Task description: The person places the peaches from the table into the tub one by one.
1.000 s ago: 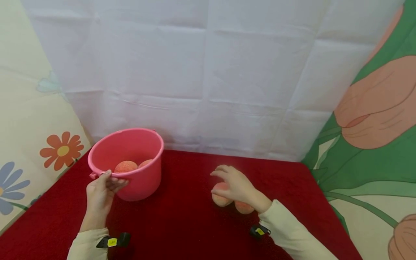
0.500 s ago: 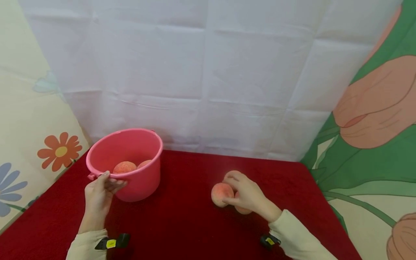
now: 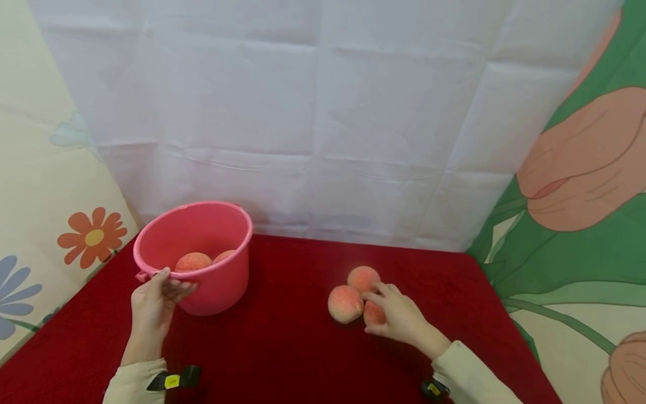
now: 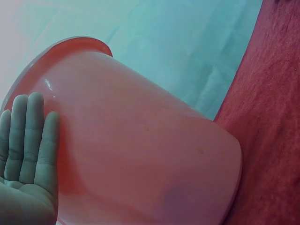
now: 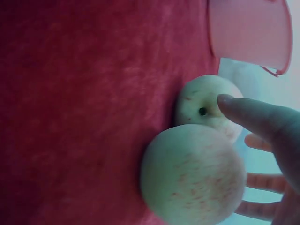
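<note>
A pink bucket point(image 3: 219, 292) stands at left, with two peaches point(image 3: 193, 261) showing inside. My left hand point(image 3: 150, 308) pinches its rim, thumb over the edge and fingers along the outer wall point(image 4: 126, 126). Three more peaches lie close together on the red cloth: one at left point(image 3: 345, 304), one at the back point(image 3: 363, 277), and one at right point(image 3: 374, 314) partly hidden by my right hand point(image 3: 404, 320). That hand hovers over the right peach with fingers spread and loosely bent. In the right wrist view, thumb and fingers stand around the near peach point(image 5: 192, 176), not visibly gripping it.
Red cloth point(image 3: 292, 336) covers the table between bucket and loose peaches. A white sheet point(image 3: 313, 112) hangs behind the table's back edge. Flower-printed cloths hang at left point(image 3: 45, 168) and right point(image 3: 580, 280). Each sleeve carries a black wrist strap point(image 3: 174, 380).
My right hand has drawn back rightward from above the left and back peaches to the right one, uncovering the other two. The left hand keeps its hold on the bucket rim.
</note>
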`<state>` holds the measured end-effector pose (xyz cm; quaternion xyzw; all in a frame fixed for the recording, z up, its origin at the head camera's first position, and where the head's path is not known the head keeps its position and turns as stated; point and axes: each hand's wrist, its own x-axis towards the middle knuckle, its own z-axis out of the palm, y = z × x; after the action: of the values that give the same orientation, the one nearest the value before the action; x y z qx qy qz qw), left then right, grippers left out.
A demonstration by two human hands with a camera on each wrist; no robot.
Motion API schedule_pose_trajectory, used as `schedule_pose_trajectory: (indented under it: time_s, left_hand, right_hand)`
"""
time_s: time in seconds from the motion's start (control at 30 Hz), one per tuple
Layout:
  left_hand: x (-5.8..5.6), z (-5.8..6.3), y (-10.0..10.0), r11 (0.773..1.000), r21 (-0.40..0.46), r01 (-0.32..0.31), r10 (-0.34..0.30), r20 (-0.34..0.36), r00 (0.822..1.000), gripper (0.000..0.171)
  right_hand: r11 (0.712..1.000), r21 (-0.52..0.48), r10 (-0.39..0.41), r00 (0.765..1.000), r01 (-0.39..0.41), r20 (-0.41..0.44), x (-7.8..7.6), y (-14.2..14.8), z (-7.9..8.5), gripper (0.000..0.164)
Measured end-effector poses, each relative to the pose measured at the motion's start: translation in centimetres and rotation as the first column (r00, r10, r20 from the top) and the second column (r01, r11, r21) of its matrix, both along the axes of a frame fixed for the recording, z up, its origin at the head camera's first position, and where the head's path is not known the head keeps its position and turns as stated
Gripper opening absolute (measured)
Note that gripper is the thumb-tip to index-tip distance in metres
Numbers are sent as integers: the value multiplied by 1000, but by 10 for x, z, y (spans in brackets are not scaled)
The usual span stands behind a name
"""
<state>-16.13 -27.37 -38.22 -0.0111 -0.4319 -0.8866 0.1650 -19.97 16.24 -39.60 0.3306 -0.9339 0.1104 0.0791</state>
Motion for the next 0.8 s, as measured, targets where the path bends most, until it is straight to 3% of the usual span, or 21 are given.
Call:
schedule_pose_trajectory:
  time_s: [0.47,0.8]
  left_hand:
    - [1,0,-1,1000,-5,4,-4,-5,1000,37]
    - [0,-1,-2,1000,5,10,-10,-1,1000,37]
  right_hand:
    - [1000,8,-24,994,23,110,1,5,-12,61]
    - [1000,-5,8,999,-8,42,-1,9,-21,58]
